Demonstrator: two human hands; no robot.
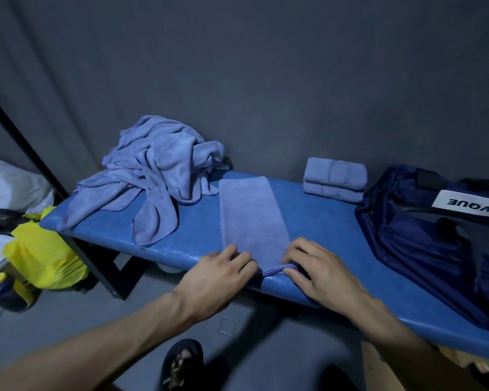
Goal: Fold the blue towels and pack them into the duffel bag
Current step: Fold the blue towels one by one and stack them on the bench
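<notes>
Lying flat along the blue padded bench (198, 235) in the head view, a blue towel (251, 218) folded into a long narrow strip runs from the near edge toward the grey curtain (266, 66) behind. The left hand (223, 273) rests palm down at the strip's near left corner, fingers (239, 256) bent and touching the cloth. The right hand (314, 268) rests palm down at the near right corner, fingers pressed onto the stitched hem, which is slightly bunched between the two hands. Whether either hand pinches the fabric or only presses on it cannot be told; neither hand is closed into a fist. A heap of unfolded blue towels (158, 170) sits at the far left of the bench, with one end draping toward the near edge, just beside the strip. Two folded towels (335, 179) are stacked one on the other at the far right of the bench, against the curtain, apart from the strip. The navy duffel bag (424, 235) lies on the right end of the bench, near the stack, with a white label (469, 203) reading upside down. A yellow bag (43, 255) sits on the floor at left, below the bench end. A foot in a black sandal (181, 365) shows at the bottom edge
</notes>
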